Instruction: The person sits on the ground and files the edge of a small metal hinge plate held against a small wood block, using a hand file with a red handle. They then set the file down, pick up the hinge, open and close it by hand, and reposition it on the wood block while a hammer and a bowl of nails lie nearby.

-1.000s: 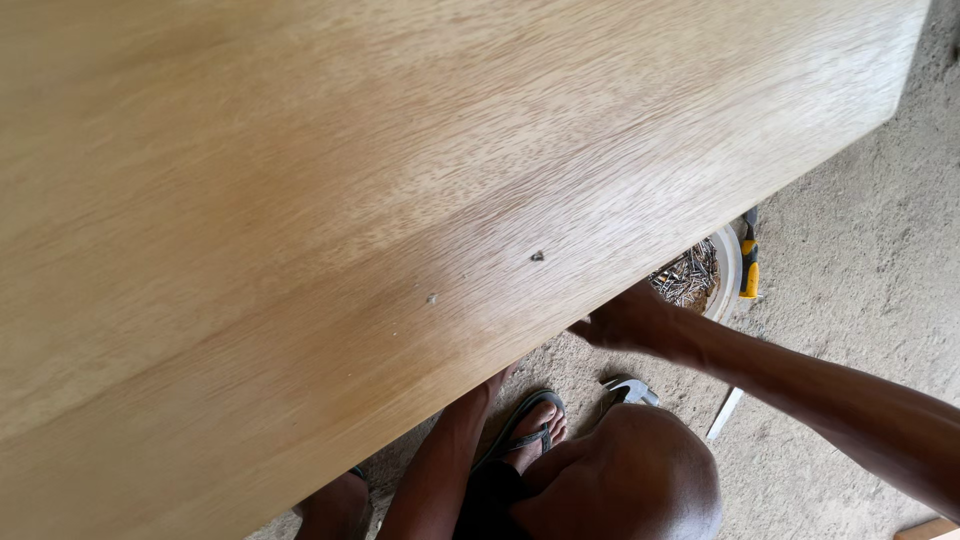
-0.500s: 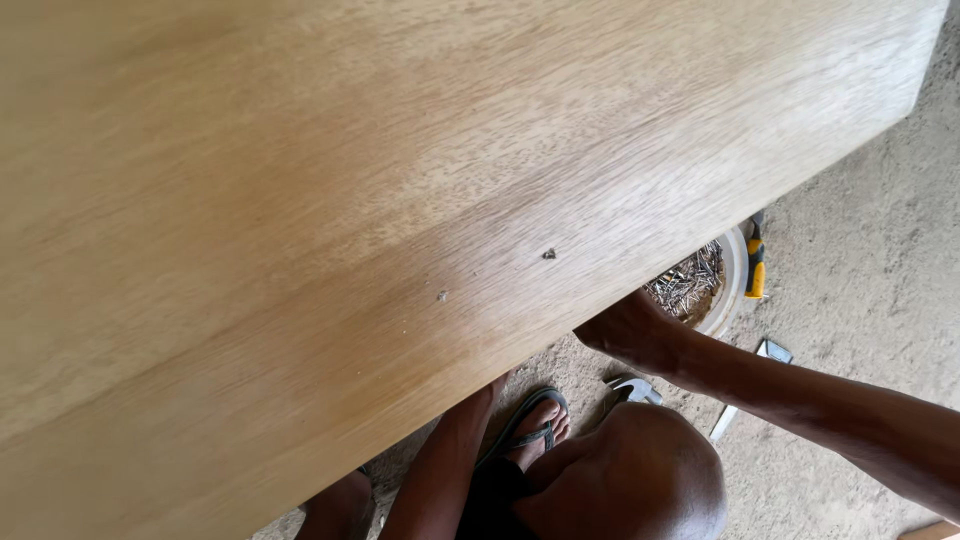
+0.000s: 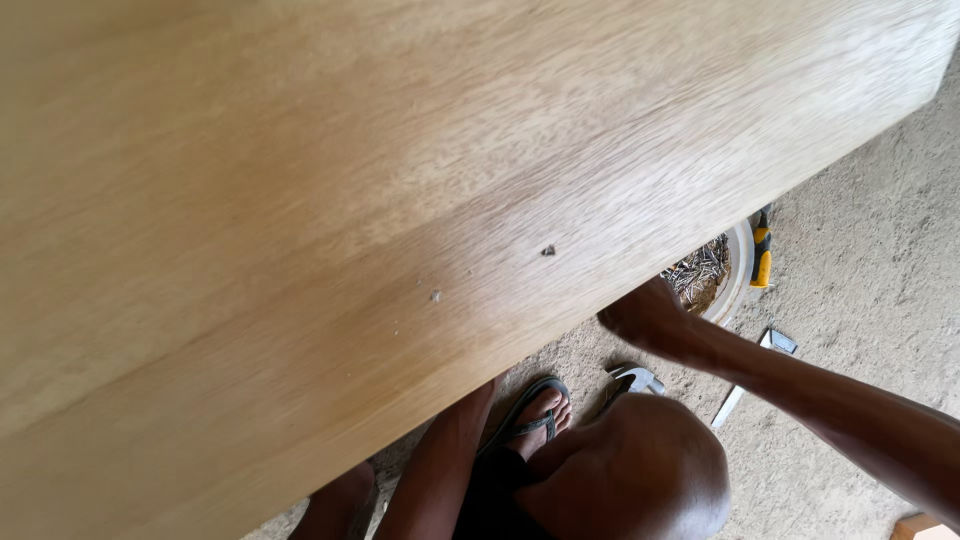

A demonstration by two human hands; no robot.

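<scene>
Right hand reaches under lower edge of big pale wooden board, fingers hidden behind it, grip unclear. Left hand fully hidden under board, forearm only showing. White bowl of nails on dirt floor just beside right hand, hammer near my sandalled foot.

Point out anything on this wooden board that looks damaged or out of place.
The wooden board has two small marks near its lower edge: a dark speck and a paler nick, possibly nail tips or chips; too small to tell. Otherwise the surface looks clean. The right hand reaches under that edge.
</scene>
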